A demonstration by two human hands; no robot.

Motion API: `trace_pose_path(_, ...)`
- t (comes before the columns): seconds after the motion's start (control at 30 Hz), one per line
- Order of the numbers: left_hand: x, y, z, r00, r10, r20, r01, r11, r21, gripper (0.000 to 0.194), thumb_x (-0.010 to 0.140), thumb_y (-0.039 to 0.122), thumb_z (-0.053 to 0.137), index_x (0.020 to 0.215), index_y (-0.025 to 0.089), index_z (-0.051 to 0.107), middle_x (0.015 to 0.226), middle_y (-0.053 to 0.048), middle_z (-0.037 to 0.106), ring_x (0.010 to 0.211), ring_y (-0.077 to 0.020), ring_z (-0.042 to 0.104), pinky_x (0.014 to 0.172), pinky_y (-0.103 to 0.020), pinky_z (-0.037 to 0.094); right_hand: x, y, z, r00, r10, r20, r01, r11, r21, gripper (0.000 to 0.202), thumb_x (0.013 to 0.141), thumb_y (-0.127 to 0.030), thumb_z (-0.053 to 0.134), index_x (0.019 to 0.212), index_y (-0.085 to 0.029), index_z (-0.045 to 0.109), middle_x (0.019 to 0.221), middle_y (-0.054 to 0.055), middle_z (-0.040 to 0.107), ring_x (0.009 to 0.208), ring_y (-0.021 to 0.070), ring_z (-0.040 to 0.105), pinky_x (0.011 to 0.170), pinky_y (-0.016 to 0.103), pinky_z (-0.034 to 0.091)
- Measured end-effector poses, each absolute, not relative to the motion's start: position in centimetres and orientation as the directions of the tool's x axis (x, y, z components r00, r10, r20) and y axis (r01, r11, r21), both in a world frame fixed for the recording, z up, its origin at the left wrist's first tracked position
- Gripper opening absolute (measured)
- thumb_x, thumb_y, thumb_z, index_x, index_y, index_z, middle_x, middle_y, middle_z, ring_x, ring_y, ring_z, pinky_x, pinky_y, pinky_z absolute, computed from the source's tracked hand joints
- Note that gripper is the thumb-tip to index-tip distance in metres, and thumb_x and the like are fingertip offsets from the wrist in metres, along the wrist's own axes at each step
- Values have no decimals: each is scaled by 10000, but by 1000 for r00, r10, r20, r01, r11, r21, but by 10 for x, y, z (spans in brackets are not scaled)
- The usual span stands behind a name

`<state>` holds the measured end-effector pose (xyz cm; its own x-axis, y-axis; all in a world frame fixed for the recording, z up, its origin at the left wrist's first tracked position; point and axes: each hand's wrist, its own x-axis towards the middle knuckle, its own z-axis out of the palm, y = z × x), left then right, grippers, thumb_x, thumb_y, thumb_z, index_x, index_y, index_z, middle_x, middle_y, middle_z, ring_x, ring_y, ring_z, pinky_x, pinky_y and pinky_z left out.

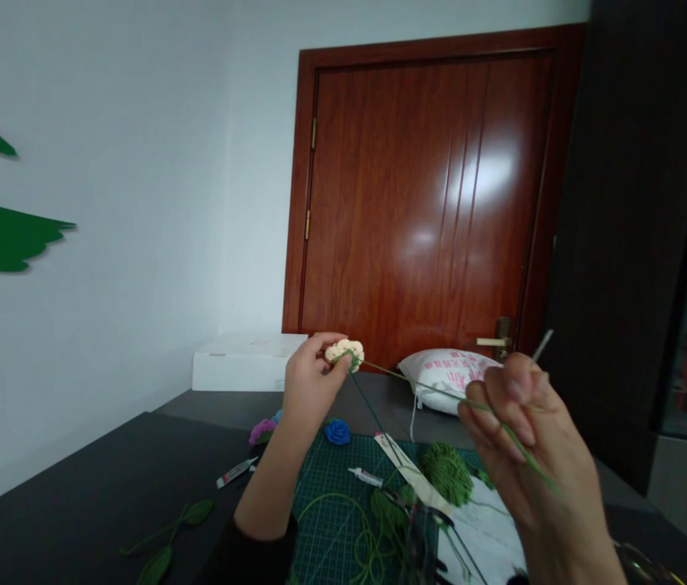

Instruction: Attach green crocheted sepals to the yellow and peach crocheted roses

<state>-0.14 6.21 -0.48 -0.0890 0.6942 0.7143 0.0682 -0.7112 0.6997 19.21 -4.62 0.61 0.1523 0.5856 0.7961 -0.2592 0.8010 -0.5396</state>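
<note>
My left hand (312, 378) is closed, pinching a small cream crocheted flower (344, 353) with green yarn worked at its base. From the flower a strand of green yarn (416, 380) stretches taut across to my right hand (532, 431), held higher and nearer the camera. The fingers there are curled, and the yarn runs over them. A slim pale rod, apparently a crochet hook (543, 345), sticks up out of that fist; its other end is hidden. A second, darker green strand (373, 414) slopes down from the flower toward the mat.
On the green cutting mat (319, 479) are a green yarn ball (446, 473), loose yarn loops (367, 544), a glue tube (366, 477) and a blue crocheted rose (337, 431). Crocheted leaves (157, 562) lie at left. Behind stand a white box (239, 366) and a white bag (446, 370).
</note>
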Motion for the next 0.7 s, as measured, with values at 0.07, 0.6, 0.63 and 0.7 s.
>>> trace_pose_path(0.07, 2, 50, 1, -22, 737, 676, -68, -675, 734, 272, 773, 228, 699, 1025, 159, 624, 1013, -92, 684, 829, -189, 667, 603, -266, 542, 190, -38, 2, 80, 603, 794, -109, 797, -594, 170, 986, -387, 472, 864, -276, 513, 516, -88, 323, 398, 104, 274, 398, 227, 266)
trace_pose_path(0.6, 6, 3, 18, 129, 661, 739, -145, -725, 674, 161, 812, 160, 679, 959, 199, 730, 983, -59, 700, 783, -148, 651, 599, -226, 523, 177, -36, -7, -59, 387, 920, 790, 582, -194, 89, 909, -233, 601, 837, -221, 651, 616, -17, 567, 521, 138, 501, 523, 269, 332)
trace_pose_path(0.63, 6, 2, 18, 123, 662, 739, -135, -727, 673, 150, 812, 165, 680, 948, 197, 734, 992, -63, 700, 784, -151, 654, 600, -232, 526, 178, -35, -8, -54, 389, 920, 797, 571, -194, 89, 909, -235, 600, 836, -220, 649, 610, -17, 563, 519, 140, 502, 523, 270, 333)
trace_pose_path(0.7, 6, 2, 18, 115, 664, 739, -123, -729, 674, 143, 810, 174, 684, 942, 194, 736, 1012, -70, 699, 783, -156, 659, 602, -244, 532, 178, -35, -8, -46, 392, 919, 805, 559, -198, 93, 910, -237, 596, 833, -220, 645, 600, -18, 557, 512, 142, 503, 520, 269, 333)
